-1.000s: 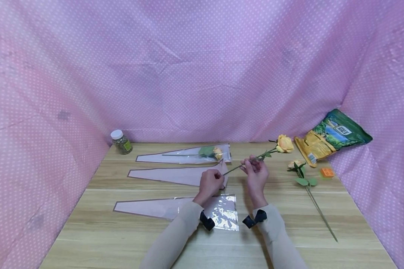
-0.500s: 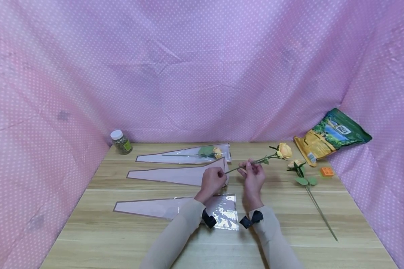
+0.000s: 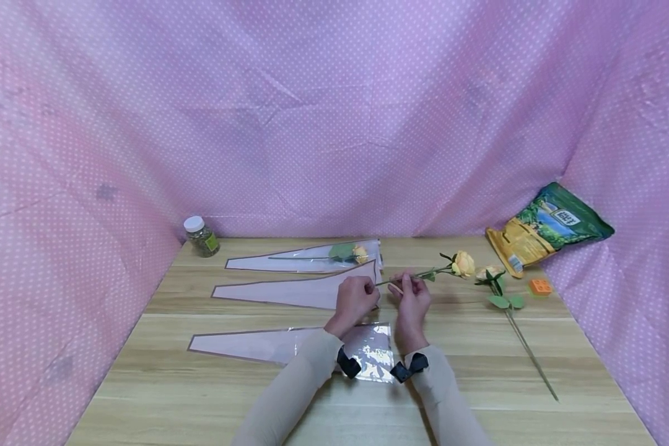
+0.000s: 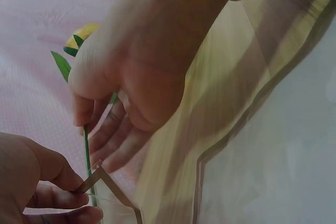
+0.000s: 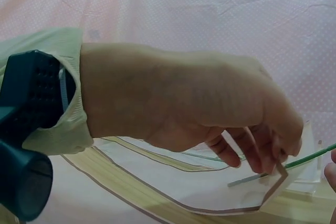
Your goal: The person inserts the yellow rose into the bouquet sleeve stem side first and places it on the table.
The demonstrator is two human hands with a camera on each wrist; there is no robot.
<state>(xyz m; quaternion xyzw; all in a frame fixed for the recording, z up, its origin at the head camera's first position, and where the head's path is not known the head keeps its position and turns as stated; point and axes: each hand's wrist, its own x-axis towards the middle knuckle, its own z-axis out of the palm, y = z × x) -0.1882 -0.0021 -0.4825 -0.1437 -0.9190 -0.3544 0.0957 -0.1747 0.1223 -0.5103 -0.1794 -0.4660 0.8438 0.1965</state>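
My left hand (image 3: 354,302) pinches the brown-edged mouth of the middle flower sleeve (image 3: 290,288), lifting that corner. In my right hand (image 3: 412,306) is the stem of a yellow rose (image 3: 463,264), held between thumb and fingers with the bloom pointing right. From the right wrist view, the stem's grey tip (image 5: 247,181) shows through the sleeve film, past the left fingertips. The left wrist view has the green stem (image 4: 87,150) running down from the right hand to the pinched sleeve corner. Leaves and bloom there are partly hidden behind the right hand.
Behind lies a sleeve (image 3: 245,263) with a rose in it; a flat sleeve (image 3: 234,344) lies in front, partly under the left forearm. Another rose (image 3: 526,347) rests at the right, near an orange block (image 3: 541,286) and a green-yellow bag (image 3: 552,223). A lidded jar (image 3: 202,238) stands back left.
The right hand and rose have moved left and lower, bringing the stem farther toward the sleeve. The left hand has shifted slightly right, and the sleeve's mouth edge stands higher.
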